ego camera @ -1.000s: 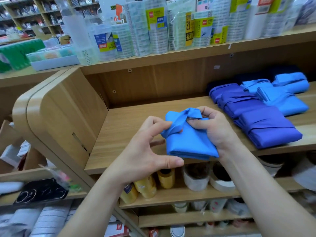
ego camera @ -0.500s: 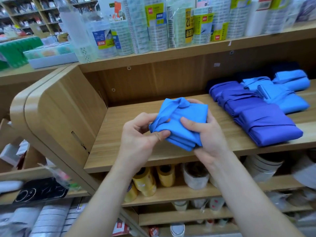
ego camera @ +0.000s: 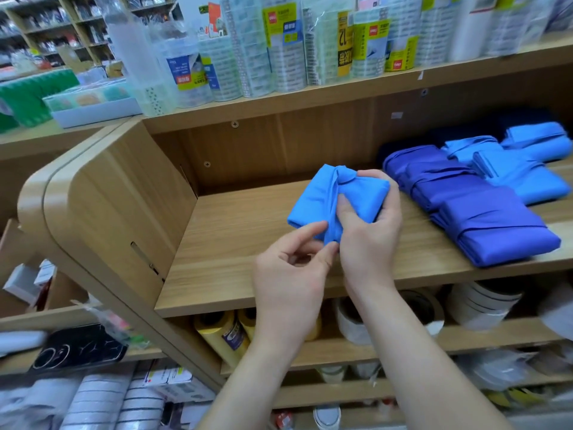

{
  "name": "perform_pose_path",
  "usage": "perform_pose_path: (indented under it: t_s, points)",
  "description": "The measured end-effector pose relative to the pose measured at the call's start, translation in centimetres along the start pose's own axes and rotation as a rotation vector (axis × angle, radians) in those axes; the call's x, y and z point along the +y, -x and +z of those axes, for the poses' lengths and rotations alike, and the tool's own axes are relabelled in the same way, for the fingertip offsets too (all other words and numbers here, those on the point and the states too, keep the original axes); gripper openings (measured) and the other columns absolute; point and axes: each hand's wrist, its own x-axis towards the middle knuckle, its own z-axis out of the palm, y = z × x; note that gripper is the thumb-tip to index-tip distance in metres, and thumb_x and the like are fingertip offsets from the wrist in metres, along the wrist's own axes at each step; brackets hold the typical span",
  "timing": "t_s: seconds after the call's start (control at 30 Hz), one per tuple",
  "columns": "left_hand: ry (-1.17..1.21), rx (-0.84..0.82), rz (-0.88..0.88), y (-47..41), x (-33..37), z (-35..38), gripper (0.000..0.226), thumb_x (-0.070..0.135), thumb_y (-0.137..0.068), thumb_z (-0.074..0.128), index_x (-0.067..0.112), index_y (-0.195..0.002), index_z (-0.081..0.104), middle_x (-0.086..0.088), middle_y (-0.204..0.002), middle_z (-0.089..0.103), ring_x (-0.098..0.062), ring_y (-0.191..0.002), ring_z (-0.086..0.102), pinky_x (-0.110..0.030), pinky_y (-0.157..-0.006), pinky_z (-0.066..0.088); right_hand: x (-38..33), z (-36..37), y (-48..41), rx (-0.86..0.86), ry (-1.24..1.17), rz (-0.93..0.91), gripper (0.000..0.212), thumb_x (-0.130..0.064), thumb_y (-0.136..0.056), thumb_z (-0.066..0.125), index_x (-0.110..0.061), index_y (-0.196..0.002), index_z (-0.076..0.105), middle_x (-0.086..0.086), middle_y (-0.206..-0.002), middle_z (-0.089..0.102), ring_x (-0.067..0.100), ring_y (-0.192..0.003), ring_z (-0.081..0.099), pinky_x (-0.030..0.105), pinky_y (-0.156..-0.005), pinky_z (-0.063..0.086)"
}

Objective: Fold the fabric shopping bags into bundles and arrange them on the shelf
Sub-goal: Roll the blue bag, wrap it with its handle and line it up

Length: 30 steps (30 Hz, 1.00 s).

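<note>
A light blue folded fabric bag bundle point(ego camera: 319, 197) is held above the wooden shelf point(ego camera: 242, 240). My right hand point(ego camera: 369, 231) grips it from the right, thumb pressed on its front and fingers wrapped behind. My left hand point(ego camera: 291, 268) pinches the bundle's lower end, where the strap wraps round it, between thumb and forefinger. To the right on the same shelf lie finished bundles: dark blue ones point(ego camera: 483, 218) in front and light blue ones point(ego camera: 524, 169) behind.
The shelf's rounded wooden side panel point(ego camera: 102, 206) stands at the left. Tape rolls in plastic point(ego camera: 279, 45) line the shelf above. Yellow and white rolls point(ego camera: 226, 333) fill the shelf below. The left half of the shelf board is bare wood.
The bundle has moved up and further over the shelf. My left hand slid down from its side to pinch its lower end, and my right hand keeps hold of it.
</note>
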Motion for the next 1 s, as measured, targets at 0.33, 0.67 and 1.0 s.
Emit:
perform_pose_path:
  t_s: [0.33,0.67,1.0]
  points:
    - [0.123,0.026,-0.172,-0.9,0.7,-1.7,0.055,0.012,-0.075,0.082,0.033,-0.117,0.054,0.0,-0.107,0.065,-0.012,-0.092,0.069,-0.021,-0.075,0.054,-0.3,-0.4,-0.5,-0.115,0.009,-0.054,0.012,-0.019,-0.106,0.037,-0.025,-0.103,0.047,-0.033,-0.082,0.051,-0.008,-0.075,0.049,0.011,-0.071,0.041]
    - [0.254,-0.221,-0.321,-1.0,-0.4,-2.0,0.036,0.014,-0.067,0.086,0.016,-0.1,0.072,-0.006,-0.099,0.075,-0.023,-0.095,0.07,-0.042,-0.087,0.058,-0.3,-1.4,0.7,-0.151,0.065,-0.097,0.017,-0.013,-0.097,0.039,-0.025,-0.107,0.045,-0.012,-0.102,0.047,-0.001,-0.085,0.048,0.016,-0.08,0.04]
    - [0.277,-0.163,-0.163,-1.4,0.6,-3.0,0.032,0.013,-0.086,0.066,0.016,-0.118,0.062,-0.001,-0.109,0.072,-0.02,-0.103,0.069,-0.045,-0.09,0.057,-2.1,-3.3,2.4,-0.412,0.11,-0.025,0.033,-0.019,-0.087,0.055,-0.034,-0.116,0.048,-0.004,-0.116,0.055,0.009,-0.104,0.055,0.025,-0.091,0.045]
